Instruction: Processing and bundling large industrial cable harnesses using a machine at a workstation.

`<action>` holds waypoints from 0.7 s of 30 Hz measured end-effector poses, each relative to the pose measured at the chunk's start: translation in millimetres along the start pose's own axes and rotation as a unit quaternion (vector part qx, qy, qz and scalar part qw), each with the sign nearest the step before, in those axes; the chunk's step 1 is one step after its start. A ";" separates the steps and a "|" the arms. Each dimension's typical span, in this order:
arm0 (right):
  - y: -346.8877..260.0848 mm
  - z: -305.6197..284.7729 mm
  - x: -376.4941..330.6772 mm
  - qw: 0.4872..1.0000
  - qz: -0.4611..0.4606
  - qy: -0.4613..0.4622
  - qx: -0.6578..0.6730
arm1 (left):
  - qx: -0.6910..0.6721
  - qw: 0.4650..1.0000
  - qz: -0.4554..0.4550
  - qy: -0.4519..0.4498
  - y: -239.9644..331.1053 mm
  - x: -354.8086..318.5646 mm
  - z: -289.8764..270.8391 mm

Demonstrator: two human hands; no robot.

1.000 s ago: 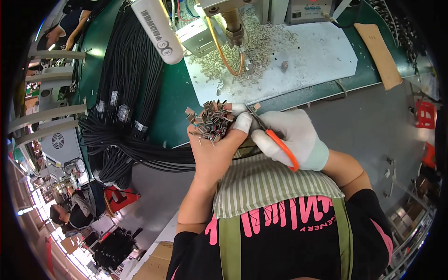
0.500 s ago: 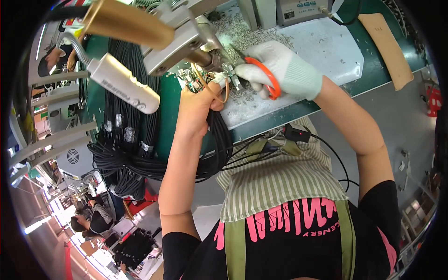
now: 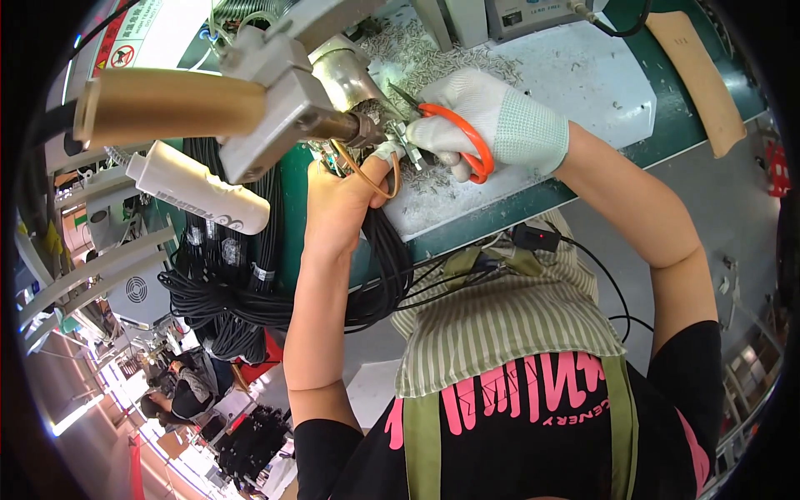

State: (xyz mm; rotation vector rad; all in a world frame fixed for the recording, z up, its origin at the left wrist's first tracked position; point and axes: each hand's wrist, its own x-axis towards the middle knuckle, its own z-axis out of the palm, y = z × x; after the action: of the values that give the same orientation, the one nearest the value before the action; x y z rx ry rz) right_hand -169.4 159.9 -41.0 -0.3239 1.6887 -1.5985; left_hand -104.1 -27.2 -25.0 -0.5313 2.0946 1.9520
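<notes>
My left hand [image 3: 337,200] is closed round the ends of several black cables [image 3: 390,246], which hang below it towards my lap. Small metal connectors poke out at its fingertips, and a tan ring [image 3: 360,172] loops by the thumb. In my right hand [image 3: 467,96], gloved in white, is a pair of scissors with orange handles [image 3: 472,132]; its dark blades [image 3: 403,94] point up and left. The gloved thumb and fingers meet a silvery connector [image 3: 414,156] beside the left fingertips. Both hands are just right of a clamped metal tip [image 3: 354,129].
A tan cylinder [image 3: 175,104] in a grey clamp [image 3: 279,108] overhangs the left hand, with a white cylinder [image 3: 204,192] below. Small metal scraps [image 3: 467,60] litter the white sheet [image 3: 575,92]. A grey box [image 3: 533,17] stands behind. Bundled black cables [image 3: 229,292] lie left.
The clamp and the tan and white cylinders appear shifted left and down in view. Both hands have shifted slightly left; the connector and scissors remain held.
</notes>
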 end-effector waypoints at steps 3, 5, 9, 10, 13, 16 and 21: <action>-0.4 1.6 -2.0 1.000 -0.008 -0.001 0.028 | 0.006 1.000 0.010 0.001 -0.3 -1.5 -1.6; 3.3 1.0 -2.3 1.000 -0.008 -0.004 0.020 | 0.005 1.000 0.013 -0.002 -2.7 -4.5 -1.3; 4.7 1.4 -2.7 1.000 -0.008 -0.016 0.000 | 0.005 1.000 0.010 -0.001 -4.1 -8.1 -2.2; 5.8 1.9 -2.9 1.000 -0.008 -0.018 0.000 | 0.010 1.000 0.001 0.002 -5.9 -8.3 -2.4; 4.8 2.1 -3.2 1.000 -0.006 -0.014 0.002 | 0.014 1.000 -0.003 0.006 -5.3 -6.7 -1.4; 3.5 -5.2 -2.4 1.000 0.002 0.002 0.009 | 0.013 1.000 0.005 0.000 -3.6 2.5 5.7; -6.6 -7.0 -1.8 0.999 -0.031 0.009 -0.004 | -0.026 0.999 0.032 -0.030 -4.0 6.1 -0.7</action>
State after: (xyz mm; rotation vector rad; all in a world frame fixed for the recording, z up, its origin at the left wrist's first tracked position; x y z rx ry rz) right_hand -175.0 165.1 -34.8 -0.3695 1.7140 -1.6441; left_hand -108.0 -28.6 -31.1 -0.4146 2.0540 2.0370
